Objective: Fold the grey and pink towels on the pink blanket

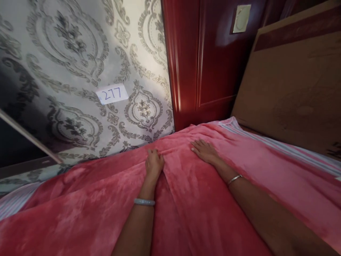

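Note:
A pink plush blanket (87, 209) spreads across the whole lower view, with creases running from near my hands toward me. My left hand (154, 163) is closed on the blanket near its far side, pinching up a fold; a pale bangle circles that wrist. To the right, my right hand (204, 150) lies flat on the blanket with its fingers stretched out, and a thin silver bracelet is on its wrist. Beneath the blanket, a striped sheet (287, 145) shows along the right edge and at the far left.
Behind the blanket stands a wall with patterned grey wallpaper (114, 67), bearing a paper label (112, 94) marked 277. Dark red wood panelling (186, 71) carries a switch plate (242, 18). A large cardboard box (295, 78) leans at the right. A dark panel with a pale edge is at left.

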`<state>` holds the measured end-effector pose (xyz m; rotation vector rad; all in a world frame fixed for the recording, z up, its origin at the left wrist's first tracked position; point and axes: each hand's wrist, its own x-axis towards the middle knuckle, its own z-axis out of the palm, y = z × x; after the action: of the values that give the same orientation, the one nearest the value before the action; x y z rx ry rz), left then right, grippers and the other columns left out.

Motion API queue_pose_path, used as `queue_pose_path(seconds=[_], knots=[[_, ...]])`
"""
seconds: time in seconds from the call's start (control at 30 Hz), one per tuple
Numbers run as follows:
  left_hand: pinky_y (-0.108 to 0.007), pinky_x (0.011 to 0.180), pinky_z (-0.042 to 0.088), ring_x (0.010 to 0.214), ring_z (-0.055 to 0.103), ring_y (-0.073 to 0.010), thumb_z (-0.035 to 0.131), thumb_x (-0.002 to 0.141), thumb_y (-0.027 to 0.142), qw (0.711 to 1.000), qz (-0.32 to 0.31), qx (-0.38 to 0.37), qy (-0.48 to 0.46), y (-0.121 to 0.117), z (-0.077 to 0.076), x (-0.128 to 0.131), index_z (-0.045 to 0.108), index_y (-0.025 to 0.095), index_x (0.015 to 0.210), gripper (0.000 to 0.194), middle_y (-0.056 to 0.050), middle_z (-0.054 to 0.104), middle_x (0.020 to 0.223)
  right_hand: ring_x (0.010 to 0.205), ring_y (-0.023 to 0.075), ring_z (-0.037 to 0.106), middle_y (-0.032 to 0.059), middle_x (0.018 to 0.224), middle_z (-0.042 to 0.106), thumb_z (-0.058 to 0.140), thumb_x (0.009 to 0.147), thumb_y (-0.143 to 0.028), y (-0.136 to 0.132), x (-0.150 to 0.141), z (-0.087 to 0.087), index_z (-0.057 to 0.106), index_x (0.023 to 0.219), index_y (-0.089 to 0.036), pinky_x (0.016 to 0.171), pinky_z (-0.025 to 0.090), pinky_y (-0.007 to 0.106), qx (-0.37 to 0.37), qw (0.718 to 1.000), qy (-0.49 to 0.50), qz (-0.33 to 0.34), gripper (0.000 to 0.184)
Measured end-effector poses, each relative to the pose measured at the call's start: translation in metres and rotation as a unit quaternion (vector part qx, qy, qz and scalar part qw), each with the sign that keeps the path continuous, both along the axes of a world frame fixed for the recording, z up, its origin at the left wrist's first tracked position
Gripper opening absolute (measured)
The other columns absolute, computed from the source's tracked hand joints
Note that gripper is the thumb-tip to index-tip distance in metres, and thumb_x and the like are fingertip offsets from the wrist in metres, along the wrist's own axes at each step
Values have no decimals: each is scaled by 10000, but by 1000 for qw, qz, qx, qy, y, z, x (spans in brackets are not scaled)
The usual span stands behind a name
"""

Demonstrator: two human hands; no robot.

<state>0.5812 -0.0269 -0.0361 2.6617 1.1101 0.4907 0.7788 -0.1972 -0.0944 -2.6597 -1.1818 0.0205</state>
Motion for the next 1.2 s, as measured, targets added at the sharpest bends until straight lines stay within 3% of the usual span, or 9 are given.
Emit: queue_pose_path(seconds=[0.13, 0.2, 0.3, 0.43, 0.77, 0.87, 1.0, 1.07, 1.2], knots=[[-488, 1193, 268, 1469, 311, -340, 475, 936, 358, 980, -136, 143, -20, -17, 8, 5, 451, 137, 1471, 579, -180, 398, 1567, 1515, 297, 176, 47, 1640, 255, 200, 1026, -547, -1, -1, 3, 377, 1552, -260, 1207, 181, 571, -4, 1000, 11, -1, 625], [-546, 1223, 163, 1522, 188, -356, 455, 946, 479, 975, -180, 120, 46, -25, -1, 9, 383, 116, 1515, 679, -191, 313, 1617, 1519, 289, 164, 48, 1643, 245, 197, 1027, -549, -1, -2, 3, 367, 1557, -258, 1210, 175, 560, -5, 1000, 19, -3, 628], [-598, 1207, 157, 1519, 207, -368, 414, 938, 588, 975, -170, 37, 141, -29, -22, 13, 353, 98, 1527, 768, -226, 306, 1608, 1517, 294, 168, 59, 1640, 250, 197, 1024, -554, -1, -1, 3, 374, 1554, -243, 1208, 168, 563, -2, 1000, 23, -9, 640], [-591, 1205, 161, 1510, 237, -368, 379, 931, 634, 978, -154, 28, 140, -24, -35, 12, 363, 100, 1519, 794, -237, 321, 1596, 1513, 292, 184, 75, 1635, 263, 190, 1018, -573, 0, 4, -1, 379, 1550, -211, 1211, 169, 545, 8, 1000, 24, -15, 670], [-601, 1189, 193, 1491, 280, -380, 397, 925, 621, 978, -148, 45, 139, -23, -32, 12, 386, 86, 1490, 778, -267, 345, 1576, 1512, 299, 188, 82, 1630, 267, 210, 1021, -550, 0, 1, 2, 368, 1553, -215, 1209, 182, 567, 21, 999, 24, -15, 649], [-580, 1183, 223, 1485, 292, -379, 410, 927, 603, 980, -150, 36, 130, -25, -19, 11, 393, 72, 1481, 767, -265, 356, 1571, 1513, 269, 193, 72, 1634, 257, 206, 1037, -509, -2, -2, 15, 325, 1574, -212, 1214, 197, 529, 37, 998, 42, -30, 625], [-582, 1202, 154, 1521, 153, -415, 398, 908, 668, 983, -140, 55, 106, -37, -1, 11, 334, 30, 1516, 884, -286, 255, 1607, 1518, 243, 179, 58, 1637, 252, 155, 1051, -476, -6, -6, 33, 298, 1586, -237, 1218, 179, 518, 66, 996, 42, -43, 602], [-587, 1207, 120, 1524, 130, -418, 385, 894, 706, 978, -167, 75, 100, -45, -2, 12, 319, 43, 1531, 922, -277, 251, 1613, 1525, 253, 147, 49, 1645, 228, 181, 1048, -497, -7, -9, 35, 311, 1581, -258, 1217, 151, 541, 59, 997, 35, -26, 598], [-615, 1202, 71, 1504, 170, -460, 370, 876, 747, 970, -177, 76, 149, -52, -23, 14, 303, 42, 1546, 975, -293, 256, 1604, 1529, 278, 107, 43, 1655, 196, 243, 1036, -541, -6, -11, 27, 330, 1572, -283, 1209, 103, 581, 4, 999, 48, 6, 601]])
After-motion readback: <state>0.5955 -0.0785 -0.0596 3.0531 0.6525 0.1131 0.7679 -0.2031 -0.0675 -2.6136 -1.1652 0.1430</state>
